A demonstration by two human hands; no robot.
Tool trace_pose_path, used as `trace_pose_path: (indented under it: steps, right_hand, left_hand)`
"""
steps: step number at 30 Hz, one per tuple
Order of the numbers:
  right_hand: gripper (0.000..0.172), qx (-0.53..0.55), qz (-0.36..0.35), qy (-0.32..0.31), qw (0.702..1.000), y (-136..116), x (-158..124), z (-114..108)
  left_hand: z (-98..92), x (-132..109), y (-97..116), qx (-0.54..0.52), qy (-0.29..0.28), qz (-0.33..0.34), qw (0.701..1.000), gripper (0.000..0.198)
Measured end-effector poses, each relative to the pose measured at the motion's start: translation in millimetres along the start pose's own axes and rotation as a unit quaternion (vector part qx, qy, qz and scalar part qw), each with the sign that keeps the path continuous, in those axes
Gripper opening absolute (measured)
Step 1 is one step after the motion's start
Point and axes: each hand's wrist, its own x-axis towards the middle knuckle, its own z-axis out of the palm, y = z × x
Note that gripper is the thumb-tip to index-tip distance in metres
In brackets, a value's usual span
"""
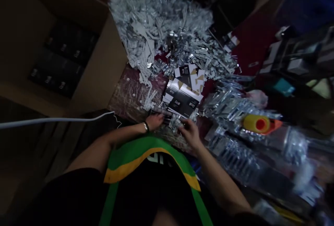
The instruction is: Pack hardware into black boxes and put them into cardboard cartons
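Shiny piece between left hand and right hand: probably light, slippery; pinch edges; can't tell either grip, blurred

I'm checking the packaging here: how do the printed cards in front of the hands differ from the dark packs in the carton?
Place: the printed cards lie just beyond the left hand and right hand; the dark packs sit inside the open carton.
Colour: the cards show black, white and gold; the packs look black.
Arrangement: the cards overlap loosely; the packs form rows.
Both carry light lettering on black.
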Motion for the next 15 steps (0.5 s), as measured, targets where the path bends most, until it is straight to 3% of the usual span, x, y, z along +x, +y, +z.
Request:
trace_pose_path:
  steps: [1, 3, 5, 7, 9, 10, 11, 13, 15]
  right_hand:
    - [0.035, -0.038, -0.016, 0.004, 0.999, 8.2, -20.2, 10.8]
    - [0.03, -0.137, -0.039, 0.01, 0.99, 19.2, -28.9, 40.8]
    - [0.031, -0.24, -0.037, -0.011, 0.97, 21.3, -13.5, 68.5]
    - [0.033, -0.316, -0.024, -0.054, 0.947, 19.9, 1.3, 78.9]
    - [0.037, -0.329, -0.023, -0.079, 0.941, 22.1, 3.1, 69.1]
    - [0.039, -0.31, -0.009, -0.072, 0.948, 25.0, 0.1, 59.7]
    - [0.042, -0.281, 0.017, -0.053, 0.958, 28.7, -3.0, 49.7]
    - [0.05, -0.224, 0.081, -0.004, 0.971, 37.1, -3.0, 32.2]
    - [0.054, -0.19, 0.125, 0.015, 0.974, 44.2, 9.4, 20.2]
  left_hand:
    - [0.8, 7.2, 4.9, 0.01, -0.005, -0.047, 0.999, 0.029]
    - [-0.7, 7.1, 10.7, 0.026, -0.009, -0.093, 0.995, 0.03]
    - [-5.7, -12.5, 10.9, 0.031, 0.016, -0.064, 0.997, 0.029]
    - [-13.3, -42.7, 3.4, 0.009, 0.066, -0.011, 0.998, 0.028]
    - [-22.0, -65.5, -15.8, -0.044, 0.126, 0.005, 0.991, 0.03]
    - [-25.6, -68.2, -29.4, -0.076, 0.162, -0.028, 0.983, 0.034]
    - [-27.9, -63.5, -43.8, -0.113, 0.191, -0.071, 0.973, 0.043]
    - [-27.4, -37.2, -67.8, -0.169, 0.193, -0.142, 0.956, 0.071]
    - [-22.8, -7.0, -78.5, -0.16, 0.18, -0.17, 0.956, 0.087]
